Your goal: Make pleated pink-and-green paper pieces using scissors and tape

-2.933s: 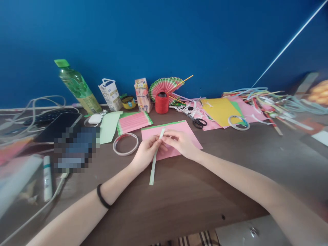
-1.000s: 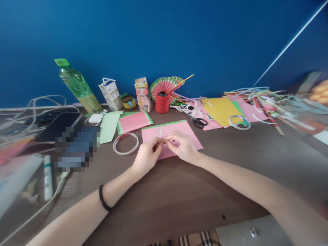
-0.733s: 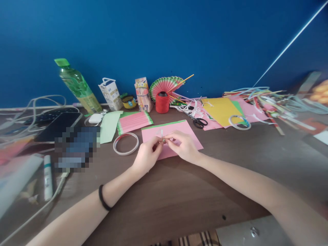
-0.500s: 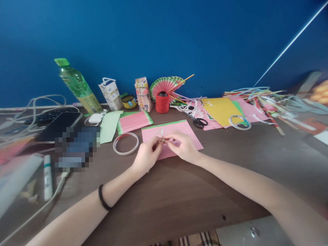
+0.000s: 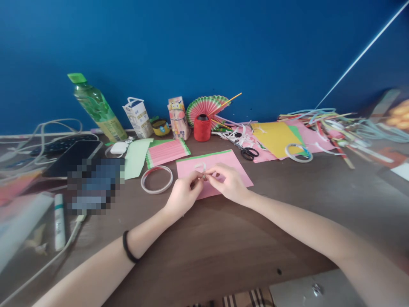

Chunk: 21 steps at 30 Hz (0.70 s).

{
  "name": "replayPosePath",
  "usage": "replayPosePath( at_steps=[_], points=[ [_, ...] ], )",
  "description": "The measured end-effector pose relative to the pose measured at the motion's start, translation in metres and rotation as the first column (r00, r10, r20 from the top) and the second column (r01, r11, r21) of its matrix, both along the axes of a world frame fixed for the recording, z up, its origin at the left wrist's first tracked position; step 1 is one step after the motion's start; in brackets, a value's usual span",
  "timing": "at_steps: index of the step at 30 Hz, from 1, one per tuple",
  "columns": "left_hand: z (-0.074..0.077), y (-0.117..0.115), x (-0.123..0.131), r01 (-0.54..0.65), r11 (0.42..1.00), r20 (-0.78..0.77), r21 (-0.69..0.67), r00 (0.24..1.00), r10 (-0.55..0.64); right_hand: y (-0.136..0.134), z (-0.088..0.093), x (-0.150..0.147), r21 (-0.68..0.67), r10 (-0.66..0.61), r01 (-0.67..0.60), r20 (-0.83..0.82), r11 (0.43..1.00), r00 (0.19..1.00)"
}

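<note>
My left hand [image 5: 187, 187] and my right hand [image 5: 228, 183] meet fingertip to fingertip over a pink sheet of paper [image 5: 238, 175] with a green top edge. Both are closed in a pinch on a thin whitish strip [image 5: 201, 165], which curls up beyond the fingertips; its lower end is hidden by them. Just left of the sheet lies a roll of tape [image 5: 143, 181]. Behind it is a pleated pink paper [image 5: 168, 153] with green edges.
Black-handled scissors [image 5: 249, 153], a yellow sheet [image 5: 275, 138] and another tape roll [image 5: 299, 160] lie to the right. A red thread spool [image 5: 202, 130], drink cartons [image 5: 139, 117] and a green bottle [image 5: 97, 106] stand along the wall. Phones and cables are at left.
The whitish strip now curls further to the left above the fingertips. My hands have barely moved and keep their pinch.
</note>
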<state>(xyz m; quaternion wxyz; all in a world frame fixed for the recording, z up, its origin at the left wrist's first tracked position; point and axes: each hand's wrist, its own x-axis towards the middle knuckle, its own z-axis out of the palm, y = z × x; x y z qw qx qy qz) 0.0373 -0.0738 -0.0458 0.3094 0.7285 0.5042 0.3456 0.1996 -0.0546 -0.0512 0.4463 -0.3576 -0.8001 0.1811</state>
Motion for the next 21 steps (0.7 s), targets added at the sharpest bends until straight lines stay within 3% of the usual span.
replayPosePath(
  at_steps=[12, 21],
  points=[
    [-0.0017, 0.001, -0.0011, 0.03, 0.999, 0.001, -0.013, 1.0, -0.03, 0.0011, -0.001, 0.0005, 0.061, 0.002, -0.004, 0.034, 0.998, 0.999],
    [0.0021, 0.0018, -0.0007, 0.03, 0.997, 0.056, -0.076, 0.998, -0.025, 0.0016, 0.0046, 0.0007, -0.141, -0.038, 0.025, -0.088, 0.99, 0.995]
  ],
)
